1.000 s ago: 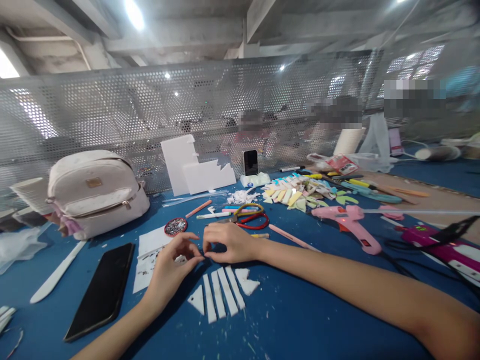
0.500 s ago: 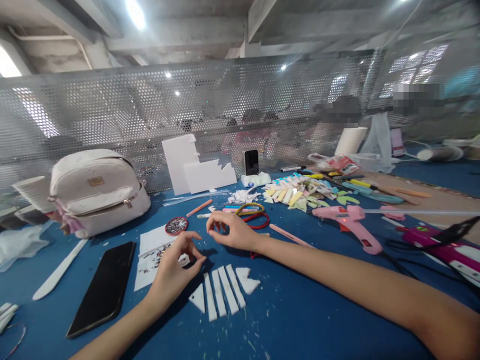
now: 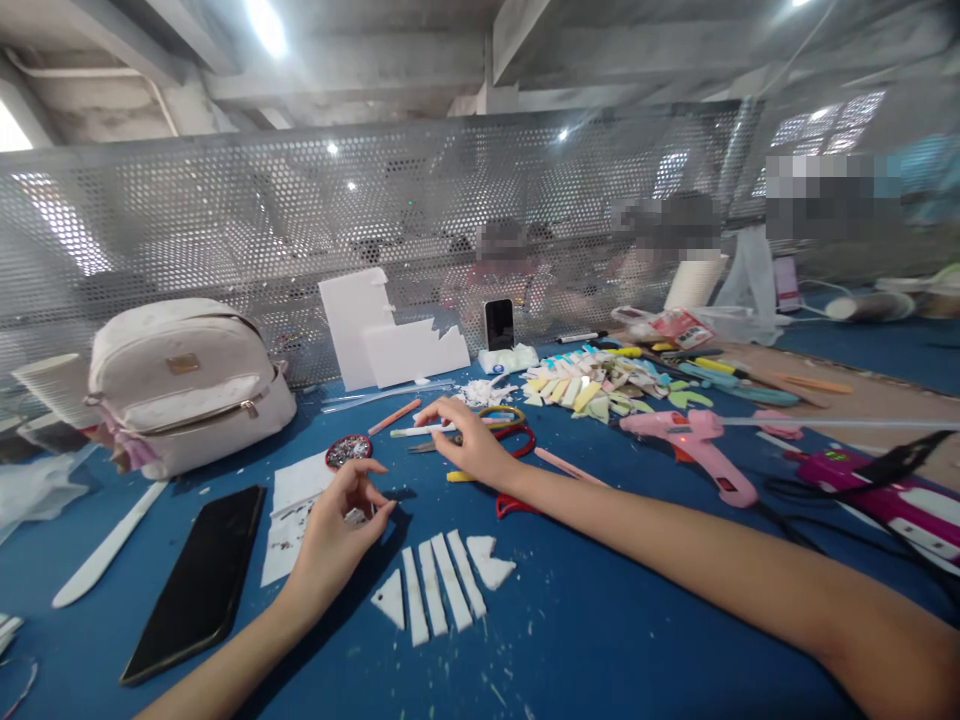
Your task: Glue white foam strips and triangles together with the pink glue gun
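My left hand [image 3: 334, 535] hovers over the blue table [image 3: 600, 640], thumb and forefinger pinched on a small white piece, just left of a row of white foam strips and triangles [image 3: 439, 580]. Beside its fingertips lie a white paper sheet [image 3: 300, 485] and a round red tin of glitter [image 3: 349, 451]. My right hand [image 3: 472, 445] reaches forward with fingers stretched out, holding nothing. Its fingertips rest at a white pen [image 3: 409, 432] and over the red and yellow scissors [image 3: 517, 425].
A black phone [image 3: 199, 580] and a white foam blade [image 3: 105, 548] lie at left, a pale backpack [image 3: 184, 385] behind them. A pink glue gun [image 3: 694, 440], a second glue gun [image 3: 885, 495] with cables and coloured foam scraps [image 3: 592, 385] lie at right. A perforated metal screen [image 3: 225, 230] backs the table.
My right hand left the foam strips and moved forward to the pens and scissors, its fingers opening out. My left hand stayed pinched and lifted slightly.
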`<state>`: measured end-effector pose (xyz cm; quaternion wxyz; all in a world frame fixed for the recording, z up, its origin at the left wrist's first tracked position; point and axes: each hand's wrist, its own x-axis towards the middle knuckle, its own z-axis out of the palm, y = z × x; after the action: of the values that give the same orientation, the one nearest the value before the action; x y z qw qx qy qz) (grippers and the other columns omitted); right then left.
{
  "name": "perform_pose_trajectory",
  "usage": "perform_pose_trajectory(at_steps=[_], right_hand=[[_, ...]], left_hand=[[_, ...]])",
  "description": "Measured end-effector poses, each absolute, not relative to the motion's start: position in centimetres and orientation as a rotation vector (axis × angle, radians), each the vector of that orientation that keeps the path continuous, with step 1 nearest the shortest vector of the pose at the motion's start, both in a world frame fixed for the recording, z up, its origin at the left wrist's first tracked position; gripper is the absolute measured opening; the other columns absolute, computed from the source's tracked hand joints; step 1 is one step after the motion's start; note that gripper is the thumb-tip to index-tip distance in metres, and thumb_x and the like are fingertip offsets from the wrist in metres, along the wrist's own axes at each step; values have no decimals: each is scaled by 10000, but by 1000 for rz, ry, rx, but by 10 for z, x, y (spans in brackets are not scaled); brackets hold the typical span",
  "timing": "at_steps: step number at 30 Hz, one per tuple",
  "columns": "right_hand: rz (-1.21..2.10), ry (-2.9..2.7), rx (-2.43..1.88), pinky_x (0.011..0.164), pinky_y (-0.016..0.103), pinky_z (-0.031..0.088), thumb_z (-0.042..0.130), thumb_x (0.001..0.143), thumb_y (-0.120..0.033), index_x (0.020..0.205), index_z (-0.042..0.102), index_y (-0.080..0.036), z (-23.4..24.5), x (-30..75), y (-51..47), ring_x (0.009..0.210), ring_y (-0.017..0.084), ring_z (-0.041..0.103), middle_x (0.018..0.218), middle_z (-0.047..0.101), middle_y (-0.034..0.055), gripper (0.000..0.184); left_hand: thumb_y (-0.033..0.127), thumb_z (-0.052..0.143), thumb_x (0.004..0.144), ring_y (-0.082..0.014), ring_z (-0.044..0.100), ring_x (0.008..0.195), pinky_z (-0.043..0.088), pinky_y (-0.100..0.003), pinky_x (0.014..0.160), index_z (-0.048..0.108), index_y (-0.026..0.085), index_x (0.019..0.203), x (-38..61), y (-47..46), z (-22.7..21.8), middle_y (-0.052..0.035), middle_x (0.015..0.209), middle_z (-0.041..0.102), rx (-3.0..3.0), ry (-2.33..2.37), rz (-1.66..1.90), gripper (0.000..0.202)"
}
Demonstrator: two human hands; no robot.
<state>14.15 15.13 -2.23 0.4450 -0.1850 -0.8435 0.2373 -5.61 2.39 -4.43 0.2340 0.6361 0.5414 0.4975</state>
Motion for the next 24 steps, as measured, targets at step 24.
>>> perform_pose_trajectory(at_steps=[24], right_hand=[[699,-2334,-215,786,359,504,646,943,-328,844,648,-155,-20,137,138,803,170,625,841,660,6,200]], left_hand=[[285,660,787,-123,632,675,523,-276,718,552,202,1047,-53,21,-36,38,736,641,1692,1441,1430,293]])
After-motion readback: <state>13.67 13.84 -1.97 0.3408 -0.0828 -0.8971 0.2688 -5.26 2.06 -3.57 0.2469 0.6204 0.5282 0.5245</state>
